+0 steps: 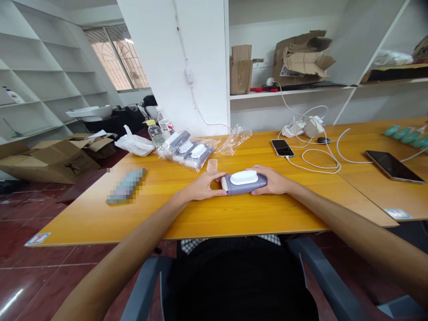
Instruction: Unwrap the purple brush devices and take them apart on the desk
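Note:
On the wooden table (pixel 187 218) lies an oblong grey-purple plastic case (pixel 239 189) with a white oval ridged piece (pixel 244 177), like a scrub brush, on top. My left hand (pixel 206 185) grips its pale left end between thumb and fingers. At the rounded right end, my right hand (pixel 269 180) is wrapped round the case, some of its fingers hidden behind. A small translucent plastic piece (pixel 212 165) lies just beyond my left hand. Similar grey-purple cases with white tops sit in a clear plastic bag (pixel 192 154) farther back.
A phone (pixel 282 148) on a white cable (pixel 321 167) lies to the right, near chargers (pixel 294 128). Another dark device (pixel 394 166) is farther right. At left are a blurred-out flat object (pixel 127 186), a white bag (pixel 133 143) and bottles (pixel 155 133). Cardboard boxes (pixel 240 69) stand on the shelf.

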Motion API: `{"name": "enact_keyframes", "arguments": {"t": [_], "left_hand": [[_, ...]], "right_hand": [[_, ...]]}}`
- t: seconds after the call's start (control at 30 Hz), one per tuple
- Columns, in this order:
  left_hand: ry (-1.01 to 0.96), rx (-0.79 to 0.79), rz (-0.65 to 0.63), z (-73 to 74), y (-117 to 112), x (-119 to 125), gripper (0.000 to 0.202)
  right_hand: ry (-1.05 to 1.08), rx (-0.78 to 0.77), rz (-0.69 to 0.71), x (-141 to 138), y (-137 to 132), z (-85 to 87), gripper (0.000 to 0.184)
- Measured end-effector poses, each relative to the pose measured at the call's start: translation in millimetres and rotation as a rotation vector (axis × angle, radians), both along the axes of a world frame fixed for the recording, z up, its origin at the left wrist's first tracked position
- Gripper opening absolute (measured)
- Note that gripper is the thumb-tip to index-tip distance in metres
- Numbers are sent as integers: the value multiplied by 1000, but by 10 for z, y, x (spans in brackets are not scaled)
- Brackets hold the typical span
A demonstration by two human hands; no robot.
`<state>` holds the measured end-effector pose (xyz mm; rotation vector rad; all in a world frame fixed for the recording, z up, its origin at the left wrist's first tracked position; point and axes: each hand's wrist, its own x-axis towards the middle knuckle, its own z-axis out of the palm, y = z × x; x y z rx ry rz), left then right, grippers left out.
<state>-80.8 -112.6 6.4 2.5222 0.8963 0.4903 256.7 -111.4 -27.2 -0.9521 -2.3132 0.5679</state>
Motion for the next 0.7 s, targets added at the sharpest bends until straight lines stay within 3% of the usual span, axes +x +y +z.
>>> {"name": "enact_keyframes", "arguments": {"t": [0.17,0.4,0.7], "left_hand": [[94,38,-6,62,10,-20,77],[177,113,-75,136,-162,-16,74],[229,171,-97,116,-183,-5,77]], "right_hand": [[-2,-2,-2,-4,-1,0,82],[9,-32,50,5,-5,34,81],[18,-38,49,11,-3,42,82]]}}
